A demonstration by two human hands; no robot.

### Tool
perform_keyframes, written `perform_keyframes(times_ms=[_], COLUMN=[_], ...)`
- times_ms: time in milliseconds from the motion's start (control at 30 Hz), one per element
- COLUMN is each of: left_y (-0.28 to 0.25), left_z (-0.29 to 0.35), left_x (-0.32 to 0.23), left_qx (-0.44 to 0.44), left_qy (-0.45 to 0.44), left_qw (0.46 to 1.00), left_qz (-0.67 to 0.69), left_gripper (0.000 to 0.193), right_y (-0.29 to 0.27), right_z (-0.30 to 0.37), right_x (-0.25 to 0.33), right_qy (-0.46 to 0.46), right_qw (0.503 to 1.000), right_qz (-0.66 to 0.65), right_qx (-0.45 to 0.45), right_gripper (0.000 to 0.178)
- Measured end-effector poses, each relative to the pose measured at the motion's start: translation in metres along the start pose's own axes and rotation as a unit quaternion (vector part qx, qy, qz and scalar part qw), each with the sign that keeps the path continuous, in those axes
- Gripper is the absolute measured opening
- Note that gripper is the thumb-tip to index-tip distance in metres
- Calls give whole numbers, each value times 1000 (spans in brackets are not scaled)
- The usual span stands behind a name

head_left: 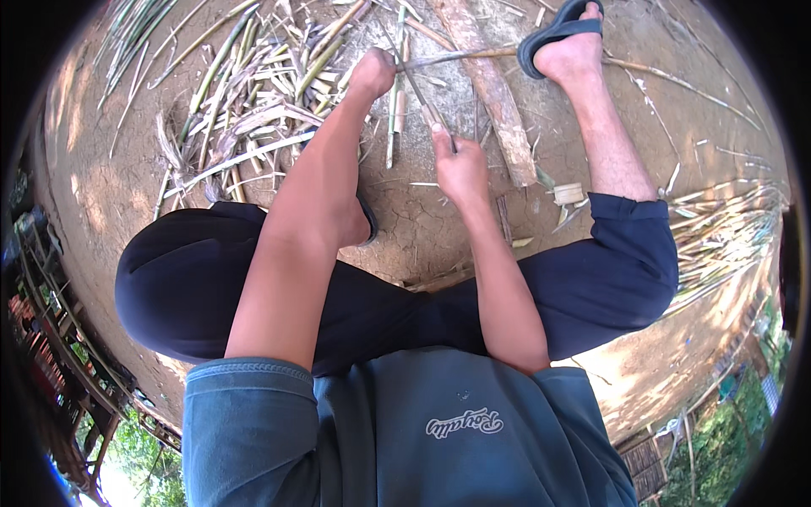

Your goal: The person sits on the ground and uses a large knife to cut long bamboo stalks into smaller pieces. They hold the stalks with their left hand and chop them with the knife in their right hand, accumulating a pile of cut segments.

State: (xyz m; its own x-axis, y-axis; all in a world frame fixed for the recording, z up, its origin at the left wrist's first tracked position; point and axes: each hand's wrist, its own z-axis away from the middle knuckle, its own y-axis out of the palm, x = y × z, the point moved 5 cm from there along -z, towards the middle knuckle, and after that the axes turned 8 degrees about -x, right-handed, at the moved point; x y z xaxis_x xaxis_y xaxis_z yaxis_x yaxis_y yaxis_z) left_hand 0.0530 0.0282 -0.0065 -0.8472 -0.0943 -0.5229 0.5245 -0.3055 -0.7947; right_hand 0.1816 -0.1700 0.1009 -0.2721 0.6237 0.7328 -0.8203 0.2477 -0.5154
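Note:
My left hand [374, 74] is closed around the near end of a long stick-like piece [448, 58], greyish near the hand and brown further right. That piece reaches across to my sandalled right foot [564, 55]. In my closed right hand [461, 166] is a long, thin, dark blade-like tool [413, 84], slanting up and left. It crosses the stick-like piece just right of my left hand, and whether they touch I cannot tell. Beneath them lies a rough wooden plank [498, 110], and a thin greenish stalk [393, 127] lies left of it.
A heap of cut stalks and dry husks [245, 110] covers the ground at left. Long green stems [127, 38] lie at the far left, and a bundle of thin canes [726, 232] at right. A short pale cut piece [568, 193] sits near my right leg on the cracked earth.

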Motion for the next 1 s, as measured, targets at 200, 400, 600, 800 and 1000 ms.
perform_keyframes(times_ms=[200,400,600,800,1000], left_y=[2,-5,-11,-15,-12], left_z=[-3,2,-13,-14,-22], left_x=[17,3,17,-8,17], left_qx=[-51,1,-45,-11,-50], left_qy=[-18,-39,-33,-12,-36], left_qw=[998,999,998,1000,998], left_qz=[42,-2,21,-19,-26], left_gripper=[33,30,37,40,32], right_y=[-79,-2,-80,-6,-73], right_z=[116,7,121,1,107], right_x=[-39,2,-31,6,-23], right_qy=[-38,10,-42,-5,-51], right_qw=[999,1000,999,999,998], right_qz=[9,20,-2,42,11], right_qx=[-15,-10,-27,-2,-27], right_gripper=[47,56,38,50,46])
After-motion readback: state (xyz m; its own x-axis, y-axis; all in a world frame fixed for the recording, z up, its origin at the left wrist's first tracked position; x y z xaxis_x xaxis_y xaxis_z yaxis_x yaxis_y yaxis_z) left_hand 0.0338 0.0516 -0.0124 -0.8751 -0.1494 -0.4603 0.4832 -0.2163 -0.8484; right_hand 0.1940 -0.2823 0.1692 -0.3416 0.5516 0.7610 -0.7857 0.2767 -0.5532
